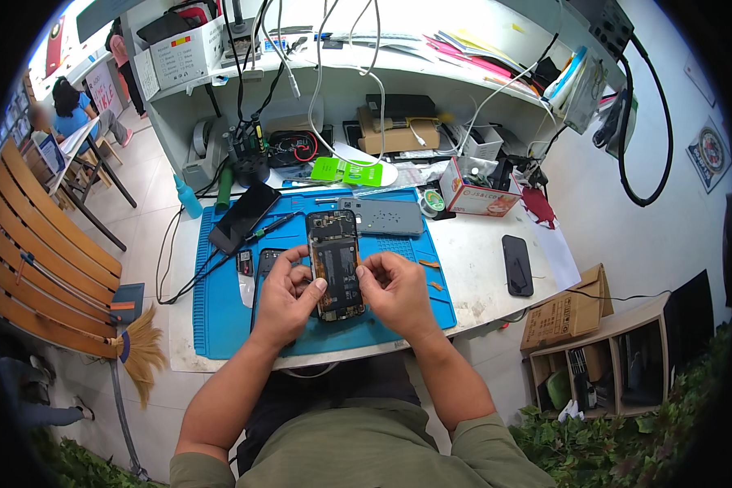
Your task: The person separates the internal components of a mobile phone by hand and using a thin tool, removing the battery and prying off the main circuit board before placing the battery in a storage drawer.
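An opened smartphone (337,281) is held up over the blue work mat (220,329), its black battery and circuit board bare. My left hand (287,299) grips its left edge, the thumb lying over the front. At the right edge my right hand (397,291) is closed, thumb and finger pinching the phone's side. Whether a small part also sits in that pinch cannot be made out. Behind it lies a grey phone housing (382,218). A dark phone (245,220) and a pen-shaped tool (273,226) rest to the left, and a black phone frame (267,264) is partly hidden by my left hand.
Small orange flex strips (433,264) lie right of my hands. Further right are a black phone (517,265) and a red-and-white box (481,191). White cables (315,89) hang from the shelf. A wooden chair (41,268) and a broom (138,354) stand left.
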`<action>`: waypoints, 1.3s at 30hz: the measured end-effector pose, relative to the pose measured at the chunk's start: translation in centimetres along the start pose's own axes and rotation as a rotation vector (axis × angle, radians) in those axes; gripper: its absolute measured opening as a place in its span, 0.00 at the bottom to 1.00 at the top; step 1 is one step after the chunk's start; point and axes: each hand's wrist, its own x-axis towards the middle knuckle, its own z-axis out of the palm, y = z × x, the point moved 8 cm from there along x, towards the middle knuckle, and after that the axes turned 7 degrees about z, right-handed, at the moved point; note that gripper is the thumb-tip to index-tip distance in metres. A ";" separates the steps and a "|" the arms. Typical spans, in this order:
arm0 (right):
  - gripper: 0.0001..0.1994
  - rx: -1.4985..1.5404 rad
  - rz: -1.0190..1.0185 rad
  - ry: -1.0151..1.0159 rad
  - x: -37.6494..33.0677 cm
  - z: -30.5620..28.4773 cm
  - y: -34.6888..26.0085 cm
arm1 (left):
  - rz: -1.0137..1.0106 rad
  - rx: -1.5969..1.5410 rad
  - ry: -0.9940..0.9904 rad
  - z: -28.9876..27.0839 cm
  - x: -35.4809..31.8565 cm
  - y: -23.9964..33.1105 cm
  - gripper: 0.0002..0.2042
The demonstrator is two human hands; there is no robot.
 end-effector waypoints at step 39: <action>0.09 0.169 0.064 -0.120 -3.4 -6.4 0.3 | -0.239 -0.369 -0.082 -0.3 0.1 -1.4 0.30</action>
